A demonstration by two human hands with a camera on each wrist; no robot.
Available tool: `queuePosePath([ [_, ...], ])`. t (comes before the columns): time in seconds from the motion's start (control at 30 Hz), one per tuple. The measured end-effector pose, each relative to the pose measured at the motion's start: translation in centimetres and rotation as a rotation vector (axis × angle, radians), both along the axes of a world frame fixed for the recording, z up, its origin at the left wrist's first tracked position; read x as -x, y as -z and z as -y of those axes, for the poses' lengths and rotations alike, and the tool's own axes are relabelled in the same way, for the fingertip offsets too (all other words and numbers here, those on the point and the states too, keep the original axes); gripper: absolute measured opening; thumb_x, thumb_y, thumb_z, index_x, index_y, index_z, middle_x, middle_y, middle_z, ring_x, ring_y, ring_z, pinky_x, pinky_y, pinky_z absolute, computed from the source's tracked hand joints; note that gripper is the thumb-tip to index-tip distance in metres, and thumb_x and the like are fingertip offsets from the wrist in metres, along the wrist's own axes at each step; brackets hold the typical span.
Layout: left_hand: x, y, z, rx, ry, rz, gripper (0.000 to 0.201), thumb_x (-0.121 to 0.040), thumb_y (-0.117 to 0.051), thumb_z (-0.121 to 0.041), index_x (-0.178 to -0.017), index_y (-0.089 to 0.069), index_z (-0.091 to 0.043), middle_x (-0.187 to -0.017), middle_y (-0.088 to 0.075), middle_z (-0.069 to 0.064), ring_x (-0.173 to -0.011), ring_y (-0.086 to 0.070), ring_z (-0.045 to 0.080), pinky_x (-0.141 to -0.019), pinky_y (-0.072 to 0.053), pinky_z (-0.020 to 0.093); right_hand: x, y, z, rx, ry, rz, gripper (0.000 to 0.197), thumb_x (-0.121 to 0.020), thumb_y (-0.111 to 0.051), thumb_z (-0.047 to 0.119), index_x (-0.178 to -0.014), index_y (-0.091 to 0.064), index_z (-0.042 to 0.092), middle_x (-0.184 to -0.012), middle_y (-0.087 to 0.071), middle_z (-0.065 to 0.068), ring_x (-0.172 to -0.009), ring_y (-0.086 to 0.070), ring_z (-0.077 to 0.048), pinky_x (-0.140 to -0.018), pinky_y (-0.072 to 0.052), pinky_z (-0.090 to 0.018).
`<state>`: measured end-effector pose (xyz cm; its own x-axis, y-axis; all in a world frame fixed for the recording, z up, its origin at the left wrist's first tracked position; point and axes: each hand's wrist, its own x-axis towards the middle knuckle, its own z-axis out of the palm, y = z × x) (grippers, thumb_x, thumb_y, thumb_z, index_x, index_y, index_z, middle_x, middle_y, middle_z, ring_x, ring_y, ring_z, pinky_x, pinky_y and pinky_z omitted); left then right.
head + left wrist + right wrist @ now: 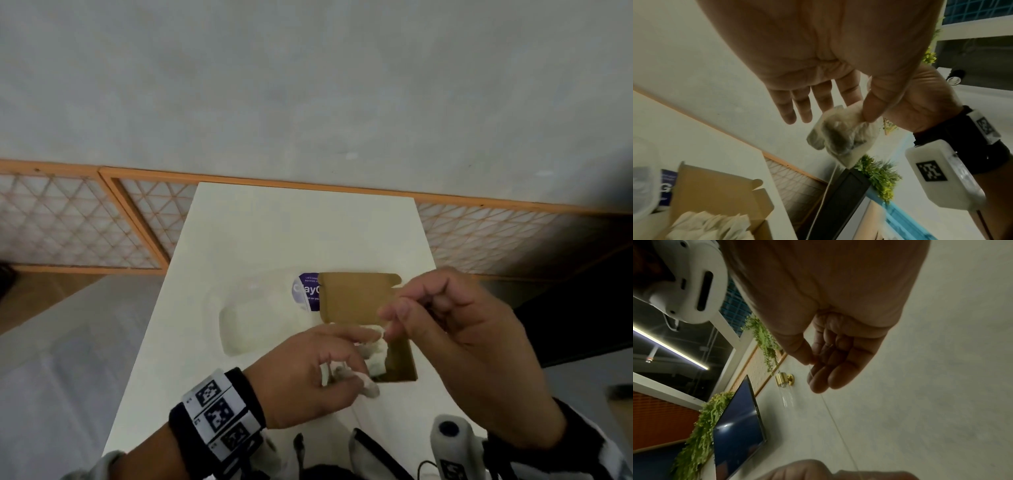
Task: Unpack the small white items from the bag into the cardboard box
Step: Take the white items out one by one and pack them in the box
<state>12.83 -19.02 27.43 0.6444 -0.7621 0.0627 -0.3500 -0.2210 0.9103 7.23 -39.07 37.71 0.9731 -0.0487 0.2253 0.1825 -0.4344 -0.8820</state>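
My left hand (363,370) pinches a small white tea bag (369,388) between thumb and forefinger, just above the near end of the open cardboard box (356,298). In the left wrist view the tea bag (842,138) hangs under the thumb (872,105), and its thin string (828,186) runs down from it. My right hand (390,320) is held over the box and pinches that string (834,418) between thumb and fingers (813,361). Several white tea bags (715,225) lie inside the box (715,191). The clear plastic bag (253,318) with a purple label lies left of the box.
Everything sits on a narrow white table (301,226) pushed against a grey wall. Orange-framed lattice panels (68,226) flank the table's far end. Grey floor lies to the left and a dark area to the right.
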Motion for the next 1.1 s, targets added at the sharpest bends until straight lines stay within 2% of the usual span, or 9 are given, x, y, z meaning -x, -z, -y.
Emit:
queuePosePath([
  [0.13, -0.5, -1.2, 1.0, 0.035, 0.0, 0.002, 0.007, -0.097, -0.069, -0.025, -0.102, -0.074, -0.025, -0.109, -0.076, -0.012, -0.105, -0.072, 0.01, -0.091, -0.057, 0.042, 0.4, -1.6, 0.7, -0.042, 0.041, 0.056, 0.004, -0.096, -0.066, 0.01, -0.094, -0.068, 0.013, -0.085, -0.079, -0.003, -0.076, -0.077, -0.023, -0.073, -0.064, -0.042],
  [0.3, -0.4, -3.1, 1.2, 0.073, 0.0, -0.012, 0.011, -0.101, -0.064, -0.033, -0.103, -0.073, -0.027, -0.102, -0.075, -0.014, -0.098, -0.073, 0.011, -0.087, -0.058, 0.04, -1.1, -1.9, 2.6, -0.112, 0.195, 0.117, 0.006, -0.099, -0.063, 0.005, -0.094, -0.066, 0.008, -0.084, -0.078, -0.006, -0.072, -0.075, -0.021, -0.07, -0.063, -0.028],
  [0.47, -0.2, -4.7, 1.0, 0.093, 0.01, -0.033, 0.011, -0.103, -0.062, -0.027, -0.105, -0.072, -0.026, -0.099, -0.076, -0.007, -0.093, -0.074, 0.016, -0.083, -0.06, 0.044, -3.3, 1.1, 5.8, -0.035, 0.384, -0.009, 0.008, -0.101, -0.064, 0.013, -0.095, -0.069, 0.015, -0.085, -0.078, 0.0, -0.073, -0.074, -0.02, -0.071, -0.064, -0.034],
  [0.57, -0.3, -5.3, 0.7, 0.096, -0.015, 0.003, 0.01, -0.102, -0.063, -0.027, -0.105, -0.072, -0.029, -0.102, -0.076, -0.01, -0.095, -0.074, 0.014, -0.084, -0.059, 0.039, -3.6, 3.3, 6.7, 0.118, 0.406, -0.13, 0.008, -0.1, -0.067, 0.024, -0.107, -0.07, 0.028, -0.097, -0.076, 0.013, -0.084, -0.073, -0.006, -0.074, -0.064, -0.028],
  [0.63, -0.5, -5.4, 0.5, 0.081, -0.035, 0.018, 0.011, -0.102, -0.064, -0.025, -0.106, -0.073, -0.03, -0.104, -0.075, -0.015, -0.097, -0.073, 0.009, -0.084, -0.059, 0.03, -3.0, 4.0, 6.5, 0.234, 0.414, -0.174, 0.024, -0.1, -0.067, 0.03, -0.123, -0.064, 0.035, -0.114, -0.069, 0.018, -0.097, -0.064, 0.012, -0.072, -0.056, -0.009],
  [0.7, -0.7, -5.2, 0.2, 0.059, -0.052, 0.036, 0.013, -0.101, -0.065, -0.024, -0.107, -0.074, -0.031, -0.104, -0.074, -0.02, -0.097, -0.073, 0.004, -0.085, -0.057, 0.027, -2.2, 3.9, 5.6, 0.242, 0.37, -0.129, 0.028, -0.1, -0.067, 0.03, -0.126, -0.063, 0.04, -0.117, -0.066, 0.016, -0.103, -0.061, 0.013, -0.072, -0.048, -0.001],
  [0.87, -1.0, -5.3, 0.0, 0.042, -0.046, 0.023, 0.013, -0.102, -0.065, -0.021, -0.103, -0.072, -0.032, -0.1, -0.074, -0.022, -0.093, -0.073, 0.002, -0.088, -0.055, 0.029, -0.8, 3.3, 2.6, 0.058, 0.014, -0.08, 0.02, -0.095, -0.067, 0.034, -0.112, -0.077, 0.032, -0.1, -0.072, 0.011, -0.09, -0.069, -0.012, -0.075, -0.054, -0.017],
  [1.0, -1.3, -5.1, -0.2, 0.039, -0.048, 0.039, 0.01, -0.102, -0.065, -0.023, -0.103, -0.072, -0.03, -0.103, -0.075, -0.014, -0.093, -0.074, 0.008, -0.087, -0.058, 0.041, -1.3, 4.0, 1.0, -0.038, -0.112, -0.123, 0.018, -0.095, -0.065, 0.029, -0.096, -0.081, 0.023, -0.081, -0.072, 0.005, -0.074, -0.065, -0.01, -0.068, -0.048, -0.014],
  [1.1, -1.3, -4.8, -0.2, 0.083, -0.095, 0.027, 0.01, -0.102, -0.064, -0.022, -0.102, -0.071, -0.029, -0.099, -0.076, -0.009, -0.095, -0.073, 0.014, -0.088, -0.057, 0.04, -1.7, 4.3, 0.7, -0.083, -0.123, -0.08, 0.019, -0.098, -0.063, 0.024, -0.09, -0.079, 0.016, -0.076, -0.069, 0.003, -0.067, -0.06, -0.007, -0.064, -0.046, -0.015],
])
